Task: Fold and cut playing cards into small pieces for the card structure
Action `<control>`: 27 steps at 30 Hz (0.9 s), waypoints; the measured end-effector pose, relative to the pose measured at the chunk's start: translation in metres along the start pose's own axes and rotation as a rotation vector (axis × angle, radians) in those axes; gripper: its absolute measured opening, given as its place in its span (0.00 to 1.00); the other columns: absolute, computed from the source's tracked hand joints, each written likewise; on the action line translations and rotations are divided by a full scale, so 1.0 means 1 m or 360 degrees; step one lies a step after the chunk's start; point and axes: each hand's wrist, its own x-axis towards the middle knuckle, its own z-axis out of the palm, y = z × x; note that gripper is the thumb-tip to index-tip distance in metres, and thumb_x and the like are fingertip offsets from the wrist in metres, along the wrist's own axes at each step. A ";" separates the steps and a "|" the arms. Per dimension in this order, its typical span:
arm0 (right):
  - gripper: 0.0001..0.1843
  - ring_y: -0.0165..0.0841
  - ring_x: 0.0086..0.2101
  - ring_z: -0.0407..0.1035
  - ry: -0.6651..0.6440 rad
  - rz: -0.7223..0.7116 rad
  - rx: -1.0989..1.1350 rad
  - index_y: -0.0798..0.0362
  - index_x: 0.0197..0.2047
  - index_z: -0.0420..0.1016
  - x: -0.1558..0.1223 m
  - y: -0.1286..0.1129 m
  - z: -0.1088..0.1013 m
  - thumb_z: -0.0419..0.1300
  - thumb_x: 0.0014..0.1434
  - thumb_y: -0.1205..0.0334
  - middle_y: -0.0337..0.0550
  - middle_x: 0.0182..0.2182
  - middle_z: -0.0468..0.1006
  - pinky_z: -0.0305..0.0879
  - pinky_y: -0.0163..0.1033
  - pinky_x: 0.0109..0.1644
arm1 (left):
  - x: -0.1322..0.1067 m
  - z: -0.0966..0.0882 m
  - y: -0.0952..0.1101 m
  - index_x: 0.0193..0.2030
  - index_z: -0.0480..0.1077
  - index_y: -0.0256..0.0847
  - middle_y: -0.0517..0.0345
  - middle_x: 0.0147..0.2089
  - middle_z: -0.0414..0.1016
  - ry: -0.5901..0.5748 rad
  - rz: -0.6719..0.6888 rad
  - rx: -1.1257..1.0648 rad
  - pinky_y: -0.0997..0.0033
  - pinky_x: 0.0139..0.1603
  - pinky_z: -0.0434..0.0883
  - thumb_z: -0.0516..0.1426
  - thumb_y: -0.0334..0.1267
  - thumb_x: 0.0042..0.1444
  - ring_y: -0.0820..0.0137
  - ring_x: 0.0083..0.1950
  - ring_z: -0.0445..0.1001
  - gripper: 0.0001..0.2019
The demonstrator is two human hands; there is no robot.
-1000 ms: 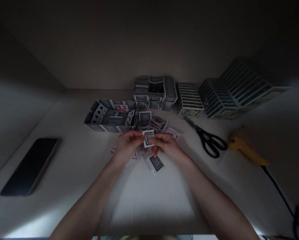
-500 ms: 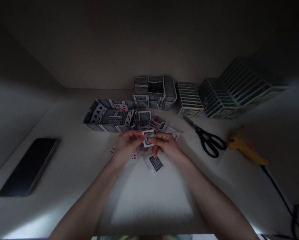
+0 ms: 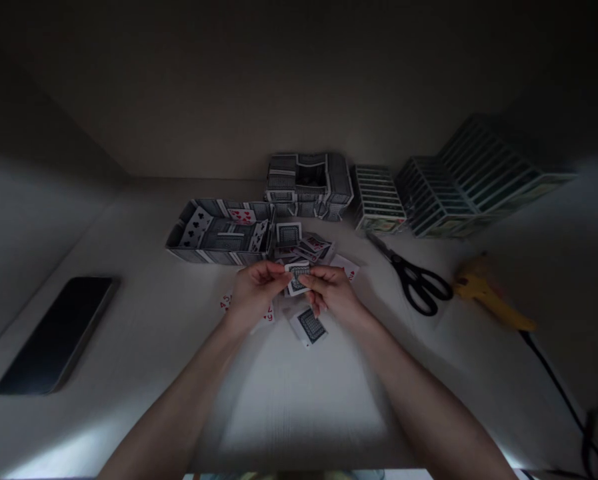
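Observation:
Between my two hands a playing card (image 3: 297,279) is held up, its dark patterned back facing me. My left hand (image 3: 253,290) pinches its left edge with thumb and fingers. On the opposite edge my right hand (image 3: 335,290) grips it the same way. Whether more than one card is in the grip I cannot tell. Just below the hands lies a loose card (image 3: 311,327), back up. Some face-up cards with red marks (image 3: 226,301) are partly hidden under my left hand. Behind my fingers is a small pile of cards (image 3: 315,247).
An open box made of cards (image 3: 219,257) stands at the back left, with a car-like card model (image 3: 309,187) beside it. Slatted card structures (image 3: 379,193) line the right back. Scissors (image 3: 419,283) and a yellow glue gun (image 3: 493,293) lie right; a phone (image 3: 56,337) lies left.
The held card has tilted slightly between my fingers, and my right hand's lower fingers have shifted a little. Everything else on the table stays in place.

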 end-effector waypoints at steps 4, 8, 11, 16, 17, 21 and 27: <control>0.18 0.21 0.07 0.55 0.0021 -0.0008 -0.0007 0.54 0.16 0.63 0.001 0.002 0.000 0.63 0.42 0.51 0.30 0.08 0.63 0.47 0.27 0.08 | 0.000 0.001 0.000 0.24 0.70 0.37 0.63 0.22 0.71 -0.0006 0.0007 -0.0006 0.77 0.28 0.66 0.65 0.35 0.35 0.77 0.24 0.68 0.09; 0.18 0.23 0.08 0.55 0.0036 -0.0022 -0.0032 0.53 0.16 0.62 0.001 0.003 -0.002 0.63 0.44 0.52 0.29 0.08 0.61 0.50 0.29 0.09 | -0.001 0.001 0.000 0.23 0.70 0.37 0.63 0.22 0.70 -0.0020 0.0068 0.0043 0.78 0.27 0.66 0.64 0.34 0.36 0.78 0.24 0.67 0.08; 0.16 0.24 0.09 0.56 0.0029 -0.0038 -0.0035 0.53 0.17 0.64 0.002 0.004 -0.003 0.63 0.44 0.52 0.29 0.08 0.59 0.50 0.30 0.10 | -0.002 0.000 0.000 0.24 0.70 0.38 0.63 0.23 0.70 -0.0026 0.0116 0.0082 0.79 0.27 0.66 0.64 0.34 0.37 0.78 0.24 0.67 0.07; 0.16 0.23 0.11 0.56 -0.0064 -0.0095 -0.0054 0.53 0.20 0.65 0.004 0.002 -0.003 0.62 0.47 0.50 0.30 0.10 0.63 0.56 0.32 0.17 | -0.001 0.000 0.000 0.25 0.70 0.38 0.64 0.23 0.70 -0.0015 0.0150 0.0115 0.79 0.26 0.65 0.63 0.36 0.39 0.79 0.24 0.67 0.07; 0.17 0.22 0.12 0.56 -0.0072 -0.0111 -0.0070 0.54 0.20 0.65 0.004 0.002 -0.003 0.61 0.47 0.50 0.31 0.11 0.65 0.56 0.31 0.17 | -0.001 0.000 0.000 0.25 0.70 0.37 0.64 0.23 0.70 -0.0005 0.0150 0.0109 0.79 0.27 0.65 0.63 0.36 0.39 0.79 0.24 0.66 0.08; 0.15 0.23 0.15 0.61 -0.0027 -0.0140 -0.0058 0.54 0.22 0.66 0.006 0.002 -0.004 0.63 0.46 0.52 0.34 0.14 0.70 0.52 0.30 0.18 | 0.003 0.000 -0.002 0.26 0.68 0.37 0.64 0.24 0.70 0.0058 0.0119 0.0014 0.80 0.28 0.64 0.63 0.35 0.39 0.80 0.25 0.66 0.09; 0.14 0.23 0.15 0.61 0.0156 -0.0186 0.0107 0.54 0.24 0.69 0.010 0.005 -0.006 0.64 0.45 0.53 0.31 0.14 0.67 0.53 0.29 0.17 | 0.004 0.000 -0.003 0.35 0.68 0.37 0.64 0.26 0.70 -0.0121 0.0070 -0.0080 0.78 0.31 0.66 0.64 0.34 0.38 0.78 0.27 0.68 0.15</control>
